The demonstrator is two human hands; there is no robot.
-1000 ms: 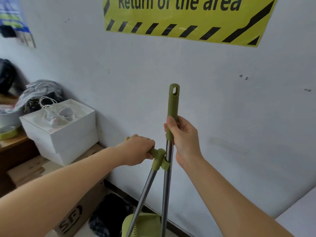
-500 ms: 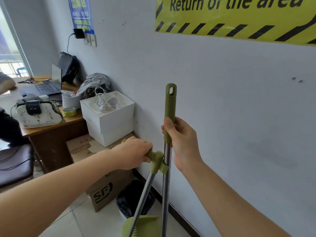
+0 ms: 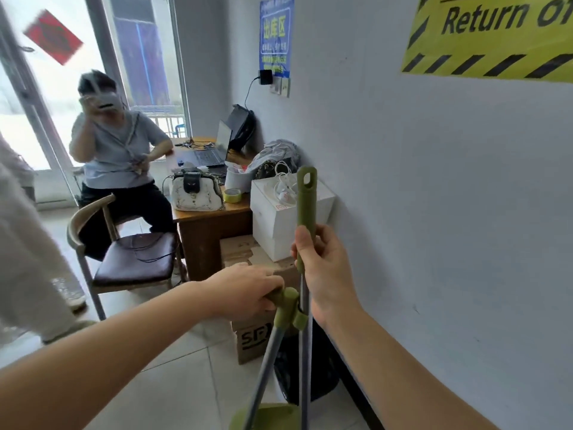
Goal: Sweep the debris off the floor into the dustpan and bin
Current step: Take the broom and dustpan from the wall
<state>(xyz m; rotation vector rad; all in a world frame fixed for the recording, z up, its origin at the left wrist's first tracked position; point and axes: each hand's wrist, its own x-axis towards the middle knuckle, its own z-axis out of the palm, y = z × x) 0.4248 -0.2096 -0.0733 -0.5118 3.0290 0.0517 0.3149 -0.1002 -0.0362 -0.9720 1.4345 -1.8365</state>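
Items I log, each placed against the broom handle (image 3: 306, 200), which stands upright close to the wall (image 3: 434, 212):

1. Right hand (image 3: 324, 271): clamped round the green broom handle just below its hanging hole, thumb laid along the near side.
2. Left hand (image 3: 248, 290): left of the broom handle and lower, closed over the dustpan grip (image 3: 286, 301). The hands are apart, each on its own handle.
3. Clip (image 3: 299, 318): green, on the dustpan grip, hooked onto the broom handle's metal shaft.
4. Dustpan (image 3: 273, 414): green, at the foot of the broom handle by the bottom edge of view. Its grey shaft slants up to the clip.
5. Bin (image 3: 322, 373): black-lined, on the floor (image 3: 173, 367) directly behind the broom handle's shaft, against the wall.
6. Cardboard box (image 3: 252, 339): marked "SF", just left of the shaft, with a white box (image 3: 276, 225) stacked higher behind.
7. Table (image 3: 210, 221): wooden, further left, carrying a handbag (image 3: 197, 193), a tape roll (image 3: 233, 195) and a laptop (image 3: 214, 150).
8. Chair (image 3: 133, 259) and a seated person (image 3: 117, 156): far left of the broom handle.
9. Yellow sign (image 3: 490, 35): on the wall, above and right of the broom handle.
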